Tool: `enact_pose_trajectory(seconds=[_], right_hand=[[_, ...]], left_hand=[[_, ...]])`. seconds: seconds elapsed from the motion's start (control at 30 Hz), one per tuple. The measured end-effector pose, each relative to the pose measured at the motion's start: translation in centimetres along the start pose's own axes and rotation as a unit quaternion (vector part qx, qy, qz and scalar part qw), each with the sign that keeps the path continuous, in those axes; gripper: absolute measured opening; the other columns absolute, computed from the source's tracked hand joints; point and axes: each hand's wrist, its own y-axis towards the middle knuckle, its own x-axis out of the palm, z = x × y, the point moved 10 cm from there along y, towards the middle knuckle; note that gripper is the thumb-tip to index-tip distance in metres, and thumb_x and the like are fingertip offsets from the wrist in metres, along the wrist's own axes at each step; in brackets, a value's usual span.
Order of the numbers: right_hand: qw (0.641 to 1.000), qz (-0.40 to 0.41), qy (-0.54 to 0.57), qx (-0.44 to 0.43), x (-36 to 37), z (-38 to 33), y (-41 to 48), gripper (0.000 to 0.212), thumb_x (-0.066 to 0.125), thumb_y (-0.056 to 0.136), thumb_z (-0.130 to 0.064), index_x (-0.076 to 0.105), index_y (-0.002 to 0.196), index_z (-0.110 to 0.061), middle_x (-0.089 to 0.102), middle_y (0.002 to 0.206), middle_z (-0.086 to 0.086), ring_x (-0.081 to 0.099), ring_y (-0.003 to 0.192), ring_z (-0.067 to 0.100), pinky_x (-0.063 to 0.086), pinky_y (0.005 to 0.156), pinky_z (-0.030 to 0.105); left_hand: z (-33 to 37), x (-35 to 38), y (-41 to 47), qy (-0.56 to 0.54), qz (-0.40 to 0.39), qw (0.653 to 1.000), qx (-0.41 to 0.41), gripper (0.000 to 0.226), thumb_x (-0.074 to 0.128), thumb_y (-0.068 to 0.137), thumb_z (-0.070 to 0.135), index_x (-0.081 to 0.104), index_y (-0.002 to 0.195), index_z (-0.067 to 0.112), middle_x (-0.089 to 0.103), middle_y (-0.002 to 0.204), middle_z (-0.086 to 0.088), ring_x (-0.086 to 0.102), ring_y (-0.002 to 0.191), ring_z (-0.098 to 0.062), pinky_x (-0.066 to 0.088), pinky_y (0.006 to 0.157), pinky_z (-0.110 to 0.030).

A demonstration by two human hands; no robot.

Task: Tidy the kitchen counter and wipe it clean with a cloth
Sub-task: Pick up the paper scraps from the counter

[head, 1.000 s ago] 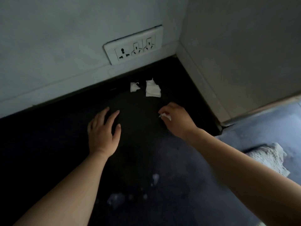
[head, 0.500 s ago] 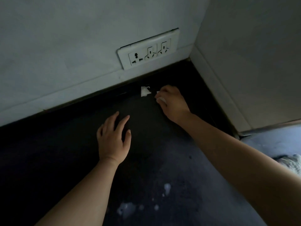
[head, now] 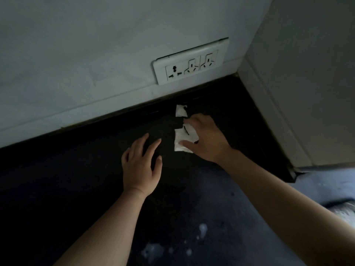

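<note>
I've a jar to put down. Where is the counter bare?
Bare: the counter left of the left hand, along the wall. Crowded: the corner, where the right hand grips paper and a scrap lies. Pale smears mark the front.

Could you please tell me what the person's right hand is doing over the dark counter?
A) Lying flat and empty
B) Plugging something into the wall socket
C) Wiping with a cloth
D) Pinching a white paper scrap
D: the right hand pinches a white paper scrap between its thumb and fingers.
</note>
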Motion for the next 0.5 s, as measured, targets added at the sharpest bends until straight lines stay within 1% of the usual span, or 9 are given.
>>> enact_pose_trajectory(seconds=[0.03,0.07,0.13,0.17,0.23,0.33,0.4,0.47,0.5], right_hand=[[1.000,-0.008,-0.010,-0.013,0.3,-0.2,-0.2,0.044,0.069,0.079,-0.031,0.058,0.117,-0.012,0.051,0.121,0.010,0.044,0.111,0.027,0.044,0.090,0.037],[1.000,-0.007,-0.014,-0.019,0.3,-0.4,-0.3,0.034,0.067,0.081,-0.027,0.062,0.112,-0.012,0.052,0.118,0.010,0.045,0.109,0.026,0.045,0.087,0.036],[1.000,-0.004,-0.015,-0.012,0.5,-0.4,0.1,0.022,0.062,0.086,-0.022,0.065,0.104,-0.010,0.053,0.113,0.009,0.046,0.107,0.024,0.041,0.085,0.027],[1.000,-0.007,-0.012,-0.006,0.6,-0.4,0.3,0.020,0.060,0.088,-0.020,0.065,0.103,-0.009,0.054,0.113,0.009,0.046,0.107,0.023,0.038,0.085,0.024],[1.000,-0.001,0.013,0.008,0.5,-0.3,0.8,0.017,0.058,0.088,-0.015,0.064,0.102,-0.006,0.055,0.111,0.011,0.050,0.104,0.023,0.037,0.084,0.023],[0.995,0.073,0.050,0.040,-1.6,0.3,2.0,0.014,0.059,0.088,-0.013,0.064,0.097,-0.004,0.057,0.105,0.014,0.055,0.095,0.024,0.037,0.078,0.022],[0.992,0.109,0.041,0.055,-2.6,0.5,3.1,0.016,0.059,0.089,-0.017,0.064,0.099,-0.005,0.057,0.106,0.012,0.055,0.094,0.021,0.037,0.079,0.021],[0.991,0.120,0.027,0.047,-2.8,0.1,4.1,0.016,0.059,0.088,-0.017,0.064,0.099,-0.006,0.058,0.107,0.012,0.055,0.096,0.022,0.038,0.080,0.021],[0.992,0.115,0.024,0.036,-2.6,-0.2,4.5,0.015,0.060,0.088,-0.016,0.064,0.097,-0.005,0.059,0.107,0.013,0.055,0.099,0.024,0.039,0.082,0.023]], left_hand=[[0.0,0.0,0.0,-0.002,0.000,1.000,0.001,0.047,0.034,0.088,0.042,0.044,0.132,0.034,0.037,0.147,-0.003,0.033,0.135,-0.023,0.026,0.107,-0.048],[0.0,0.1,0.0,-0.001,-0.002,1.000,0.000,0.047,0.034,0.088,0.042,0.044,0.133,0.034,0.037,0.147,-0.003,0.033,0.135,-0.023,0.025,0.108,-0.048],[-0.1,0.2,0.0,0.006,-0.008,1.000,-0.003,0.048,0.032,0.088,0.044,0.042,0.134,0.036,0.035,0.149,-0.002,0.031,0.136,-0.023,0.024,0.108,-0.048],[-0.1,0.2,0.0,0.006,-0.008,1.000,-0.002,0.048,0.032,0.088,0.044,0.042,0.134,0.036,0.035,0.149,-0.002,0.031,0.137,-0.024,0.024,0.109,-0.048],[-0.1,0.0,0.0,0.001,-0.005,1.000,-0.001,0.048,0.033,0.088,0.043,0.044,0.133,0.035,0.036,0.148,-0.003,0.033,0.136,-0.024,0.025,0.108,-0.048],[0.0,0.0,0.0,0.000,-0.003,1.000,0.000,0.047,0.034,0.088,0.043,0.045,0.133,0.035,0.037,0.147,-0.002,0.033,0.135,-0.022,0.024,0.107,-0.047],[-0.1,0.1,0.0,-0.001,-0.002,1.000,0.000,0.047,0.034,0.088,0.042,0.044,0.133,0.035,0.036,0.147,-0.001,0.032,0.136,-0.021,0.024,0.107,-0.046],[-0.1,0.1,0.0,0.000,-0.002,1.000,0.001,0.047,0.034,0.088,0.042,0.044,0.133,0.035,0.036,0.147,-0.001,0.032,0.135,-0.021,0.023,0.107,-0.045],[-0.1,0.1,0.0,-0.001,0.000,1.000,0.002,0.047,0.034,0.088,0.042,0.045,0.133,0.035,0.036,0.147,-0.001,0.033,0.135,-0.021,0.024,0.107,-0.045]])
